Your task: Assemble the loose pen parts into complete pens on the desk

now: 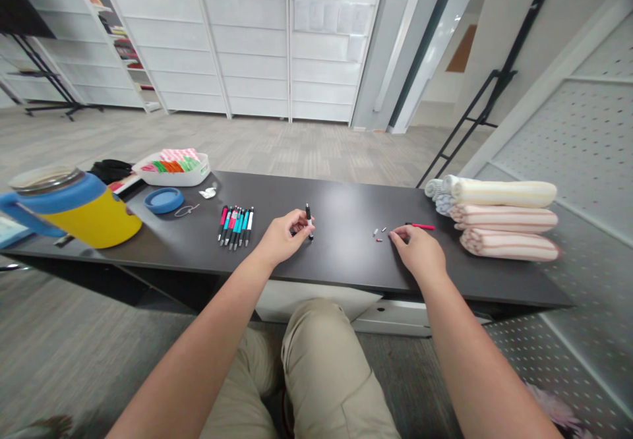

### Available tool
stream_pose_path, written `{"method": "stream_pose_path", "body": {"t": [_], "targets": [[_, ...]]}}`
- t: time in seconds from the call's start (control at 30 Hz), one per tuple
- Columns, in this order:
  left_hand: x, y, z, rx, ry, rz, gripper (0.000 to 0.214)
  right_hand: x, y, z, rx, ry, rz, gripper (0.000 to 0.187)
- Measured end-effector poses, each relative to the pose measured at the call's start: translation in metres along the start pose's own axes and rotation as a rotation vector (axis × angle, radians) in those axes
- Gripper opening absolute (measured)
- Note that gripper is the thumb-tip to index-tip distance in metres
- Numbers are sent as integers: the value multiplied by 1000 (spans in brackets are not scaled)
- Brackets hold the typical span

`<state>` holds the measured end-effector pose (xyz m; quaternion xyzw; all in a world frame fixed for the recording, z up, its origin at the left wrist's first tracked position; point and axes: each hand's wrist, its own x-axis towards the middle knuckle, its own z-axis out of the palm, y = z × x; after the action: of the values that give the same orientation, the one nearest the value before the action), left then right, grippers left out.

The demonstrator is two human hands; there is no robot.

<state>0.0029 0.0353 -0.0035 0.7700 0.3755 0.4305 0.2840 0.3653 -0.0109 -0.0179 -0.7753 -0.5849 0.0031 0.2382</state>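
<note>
My left hand (285,236) rests on the dark table (341,254) and pinches a black pen part (308,215) that stands upright. My right hand (418,249) lies further right, its fingertips closed on the end of a red pen piece (423,227). A few tiny pen parts (380,233) lie on the table between my hands. A row of several pens (236,224) in pink, teal and black lies left of my left hand.
A yellow mug with a blue lid (74,207) stands at the near left. A blue lid (163,200), a white tray of coloured items (174,167) and a small white object (208,193) sit behind the pens. Rolled towels (499,218) are stacked at the right end.
</note>
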Motion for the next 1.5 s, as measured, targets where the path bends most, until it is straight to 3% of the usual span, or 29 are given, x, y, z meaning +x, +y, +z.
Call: {"method": "stream_pose_path", "body": {"t": [0.2, 0.33, 0.5, 0.67, 0.83, 0.97, 1.5], "targets": [[2, 3, 1, 13, -65, -2, 16, -4, -3, -3, 159, 147, -53, 27], [2, 3, 1, 33, -93, 14, 15, -15, -29, -8, 334, 224, -137, 37], [0, 4, 1, 98, -43, 68, 20, -29, -93, -6, 569, 140, -261, 34], [0, 6, 0, 314, 65, 222, 25, -30, -138, 14, 873, -59, -280, 36], [2, 1, 2, 406, 51, 240, 29, -26, -135, 35, 1042, -101, -173, 38], [3, -2, 4, 439, 57, 216, 30, -25, -125, 39, 1118, -67, -133, 38], [3, -4, 3, 441, 41, 230, 28, -23, -126, 42, 966, -158, -178, 36]]}}
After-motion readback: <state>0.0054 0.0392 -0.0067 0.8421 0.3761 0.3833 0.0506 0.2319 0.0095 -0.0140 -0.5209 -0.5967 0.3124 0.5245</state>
